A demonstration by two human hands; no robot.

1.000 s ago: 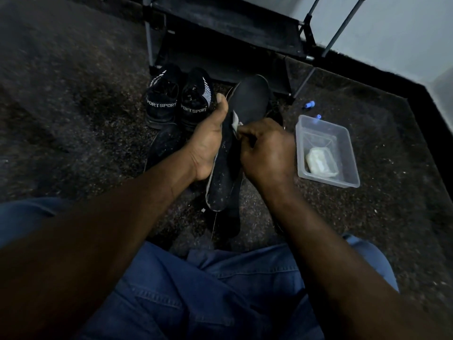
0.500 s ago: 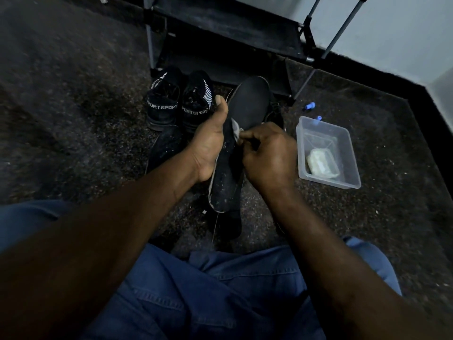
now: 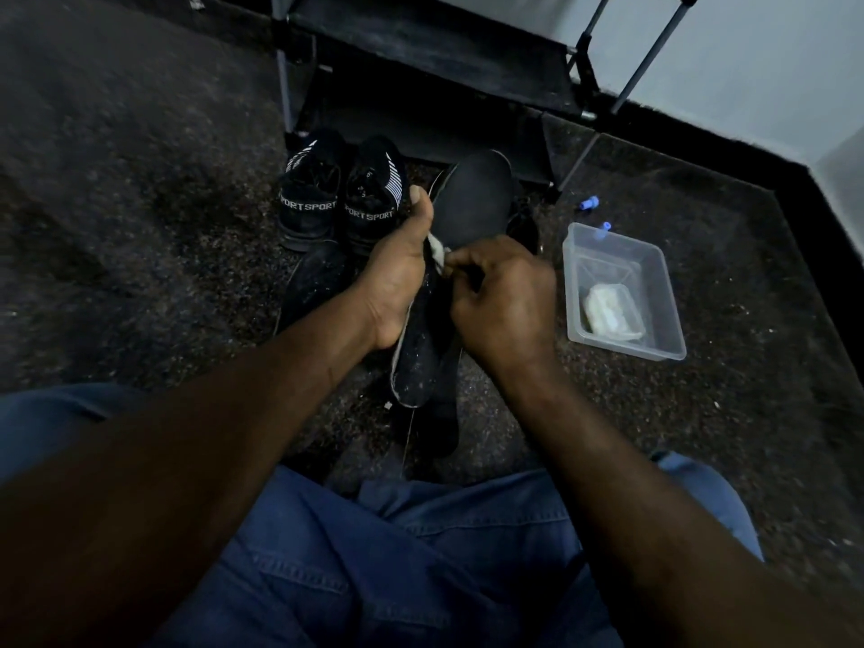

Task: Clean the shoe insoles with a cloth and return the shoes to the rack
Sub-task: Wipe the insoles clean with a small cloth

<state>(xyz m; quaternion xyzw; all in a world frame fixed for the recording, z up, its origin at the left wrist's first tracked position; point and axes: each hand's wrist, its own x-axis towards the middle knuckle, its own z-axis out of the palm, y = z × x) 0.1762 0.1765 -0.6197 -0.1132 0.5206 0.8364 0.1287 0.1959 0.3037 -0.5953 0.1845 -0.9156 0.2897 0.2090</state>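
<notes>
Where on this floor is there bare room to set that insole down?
Bare floor lies left of the sport shoes, and right of the clear tub up to the wall. Crowded: the middle before the rack, where the left hand holds the insole and the right hand pinches the cloth.

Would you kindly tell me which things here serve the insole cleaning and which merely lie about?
Job: insole, gripped by left hand; white cloth, pinched by right hand; SPORT shoes; shoe rack.
Lying about: two blue bits; clear tub holding a white lump, purpose unclear.
</notes>
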